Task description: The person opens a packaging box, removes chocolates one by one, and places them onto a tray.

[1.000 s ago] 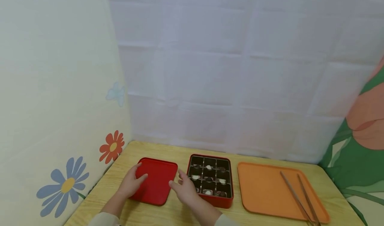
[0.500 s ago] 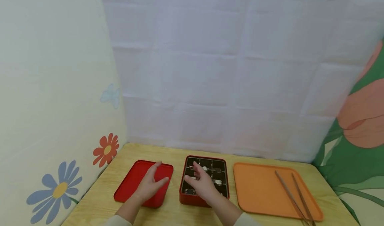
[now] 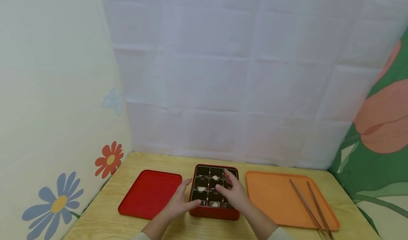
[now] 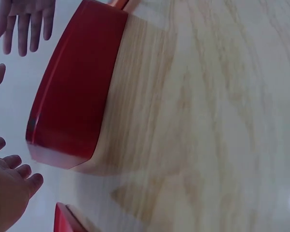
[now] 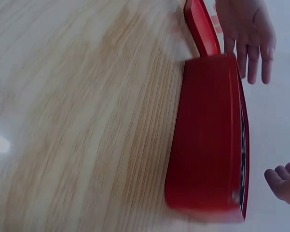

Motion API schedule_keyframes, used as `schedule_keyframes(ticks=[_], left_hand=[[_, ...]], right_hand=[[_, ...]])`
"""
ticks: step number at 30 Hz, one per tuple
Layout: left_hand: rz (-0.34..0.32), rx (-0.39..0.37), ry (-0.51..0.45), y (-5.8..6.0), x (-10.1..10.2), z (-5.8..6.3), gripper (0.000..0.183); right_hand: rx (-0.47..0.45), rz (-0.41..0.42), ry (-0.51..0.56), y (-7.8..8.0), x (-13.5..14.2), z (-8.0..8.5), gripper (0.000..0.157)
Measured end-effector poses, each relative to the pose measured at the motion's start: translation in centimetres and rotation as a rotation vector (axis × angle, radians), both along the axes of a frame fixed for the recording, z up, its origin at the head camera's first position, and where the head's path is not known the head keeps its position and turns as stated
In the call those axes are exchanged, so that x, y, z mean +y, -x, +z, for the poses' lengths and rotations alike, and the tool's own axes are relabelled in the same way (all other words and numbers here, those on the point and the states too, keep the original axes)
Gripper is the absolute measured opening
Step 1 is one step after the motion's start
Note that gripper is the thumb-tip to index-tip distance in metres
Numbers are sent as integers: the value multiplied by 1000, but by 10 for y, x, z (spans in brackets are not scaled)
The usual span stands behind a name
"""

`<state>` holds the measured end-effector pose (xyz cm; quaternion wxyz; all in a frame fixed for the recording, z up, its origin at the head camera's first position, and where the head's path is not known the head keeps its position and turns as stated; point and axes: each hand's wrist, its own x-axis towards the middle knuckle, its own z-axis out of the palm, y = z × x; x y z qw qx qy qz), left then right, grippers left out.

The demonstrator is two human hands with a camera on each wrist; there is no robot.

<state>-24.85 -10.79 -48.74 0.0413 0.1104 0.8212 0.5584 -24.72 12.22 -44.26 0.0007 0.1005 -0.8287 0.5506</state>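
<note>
A red square box point(image 3: 214, 213) stands uncovered on the table, its black insert split into several compartments with small pale and dark pieces too small to identify. At its left front corner is my left hand point(image 3: 177, 205), fingers spread and holding nothing. My right hand point(image 3: 236, 194) hovers over the box's right side, fingers apart, covering some compartments. In the left wrist view, my left hand point(image 4: 9, 195) is beside the red box point(image 4: 77, 87). The right wrist view has my right hand point(image 5: 285, 186) apart from the box wall point(image 5: 202, 140). Left of the box lies a flat red lid point(image 3: 148, 194).
An orange tray point(image 3: 271, 197) lies right of the box, with long metal tongs point(image 3: 306, 203) resting across it and over its front edge. White cloth point(image 3: 191, 73) hangs behind the wooden table point(image 3: 105, 215). Flower-patterned cloths flank it.
Both hands have moved right, from around the red lid to the red box. The lid, box, tray and tongs keep their places on the table while the head view shifts slightly.
</note>
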Motion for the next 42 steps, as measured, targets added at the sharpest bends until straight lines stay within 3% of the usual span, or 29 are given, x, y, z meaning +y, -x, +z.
schedule_keyframes(ticks=[11,21,27,34,42], left_hand=[[21,-49,-3,4,14,-17,102],[63,-28,-18,6,19,-25,110],[80,21,-17,5,23,-32,110],[104,63,-51,5,24,-40,107],[147,41,-117,4,27,-50,107]], right_hand=[[4,-154,-104,4,58,-8,72],[-35,-175,-184,1,109,-13,78],[-111,-232,-245,1,151,-24,84],[-117,-303,-381,0,205,-35,83],[-125,-336,-628,-5,248,-43,95]])
